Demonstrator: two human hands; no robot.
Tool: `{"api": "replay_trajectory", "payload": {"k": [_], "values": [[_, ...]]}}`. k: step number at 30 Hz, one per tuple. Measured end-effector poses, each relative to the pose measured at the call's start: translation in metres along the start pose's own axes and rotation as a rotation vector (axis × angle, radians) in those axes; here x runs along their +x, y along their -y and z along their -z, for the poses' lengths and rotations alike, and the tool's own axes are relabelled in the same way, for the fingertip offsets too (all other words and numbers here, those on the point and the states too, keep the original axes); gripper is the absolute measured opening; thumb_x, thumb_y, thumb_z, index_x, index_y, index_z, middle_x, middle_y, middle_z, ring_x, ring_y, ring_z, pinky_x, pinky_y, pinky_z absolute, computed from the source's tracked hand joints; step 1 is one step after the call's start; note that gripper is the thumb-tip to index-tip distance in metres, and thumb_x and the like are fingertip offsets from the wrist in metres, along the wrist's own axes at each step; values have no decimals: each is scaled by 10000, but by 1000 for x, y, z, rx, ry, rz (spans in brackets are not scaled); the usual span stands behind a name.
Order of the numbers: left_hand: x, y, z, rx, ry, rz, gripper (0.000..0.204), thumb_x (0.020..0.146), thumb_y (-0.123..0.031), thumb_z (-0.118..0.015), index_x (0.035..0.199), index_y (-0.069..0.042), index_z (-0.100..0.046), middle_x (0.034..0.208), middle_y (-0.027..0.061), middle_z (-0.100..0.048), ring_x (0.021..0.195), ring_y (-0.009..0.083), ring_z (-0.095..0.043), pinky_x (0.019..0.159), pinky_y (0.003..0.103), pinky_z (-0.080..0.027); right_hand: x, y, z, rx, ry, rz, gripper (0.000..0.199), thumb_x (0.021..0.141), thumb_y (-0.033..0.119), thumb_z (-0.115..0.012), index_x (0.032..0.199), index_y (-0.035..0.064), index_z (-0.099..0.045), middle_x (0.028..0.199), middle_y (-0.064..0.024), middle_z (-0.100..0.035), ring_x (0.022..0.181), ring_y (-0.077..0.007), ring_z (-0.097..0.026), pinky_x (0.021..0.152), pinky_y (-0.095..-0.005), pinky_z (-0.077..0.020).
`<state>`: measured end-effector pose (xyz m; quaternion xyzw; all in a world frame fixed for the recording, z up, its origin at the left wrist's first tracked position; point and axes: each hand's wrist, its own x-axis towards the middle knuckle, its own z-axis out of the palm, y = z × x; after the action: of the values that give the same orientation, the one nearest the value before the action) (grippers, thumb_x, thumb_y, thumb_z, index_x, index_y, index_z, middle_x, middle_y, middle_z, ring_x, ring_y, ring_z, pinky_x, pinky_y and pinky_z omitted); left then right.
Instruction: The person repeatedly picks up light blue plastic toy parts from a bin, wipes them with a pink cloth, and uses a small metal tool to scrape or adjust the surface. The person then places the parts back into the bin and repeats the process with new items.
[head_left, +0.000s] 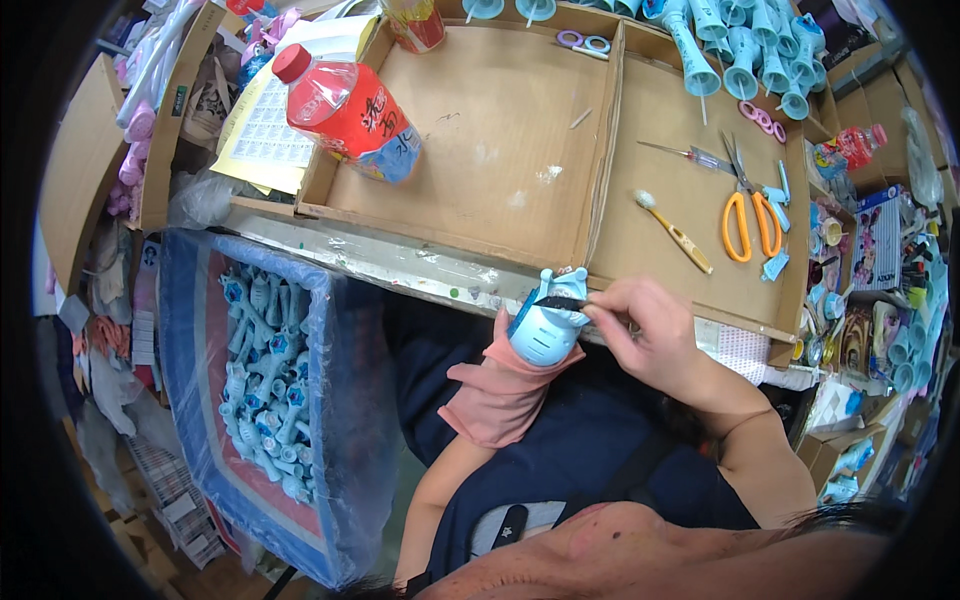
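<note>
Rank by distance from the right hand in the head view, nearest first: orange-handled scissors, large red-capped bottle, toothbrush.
1. Toothbrush: just above the right hand in the picture.
2. Orange-handled scissors: up and to the right, past the toothbrush.
3. Large red-capped bottle: far off, upper left.

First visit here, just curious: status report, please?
Left hand, pink-covered: holding light-blue piece. Right hand: holding dark tool over it. Scissors aside, not in the way.
</note>
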<state>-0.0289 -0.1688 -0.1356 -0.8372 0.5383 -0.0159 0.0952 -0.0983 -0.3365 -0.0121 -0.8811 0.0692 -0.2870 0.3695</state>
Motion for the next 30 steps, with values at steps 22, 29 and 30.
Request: {"api": "replay_trajectory", "payload": {"k": [22,29,30], "values": [[-5,-3,-14,-365,0,32,711,897,-716,-431,1479,-309,-394,1491,-75,-472,1352,164,-459,1062,542,-330,-1,3,0,-124,-94,-73,116,800,36,-765,863,49,-668,749,-64,-631,534,-184,-594,484,-290,-465],[-3,0,-25,-7,-200,32,709,888,-708,-447,1473,-310,-398,1484,-77,-471,1351,180,-457,1057,567,-322,8,6,12,-245,34,129,126,779,93,-773,859,84,-676,750,-46,-627,576,-226,-625,495,-312,-476],[-2,0,-22,-615,-65,85,700,879,-689,-474,1458,-298,-421,1460,-66,-497,1329,180,-480,1051,551,-336,8,5,12,-225,44,143,128,775,92,-773,860,84,-677,748,-46,-624,577,-226,-624,495,-311,-475]]}}
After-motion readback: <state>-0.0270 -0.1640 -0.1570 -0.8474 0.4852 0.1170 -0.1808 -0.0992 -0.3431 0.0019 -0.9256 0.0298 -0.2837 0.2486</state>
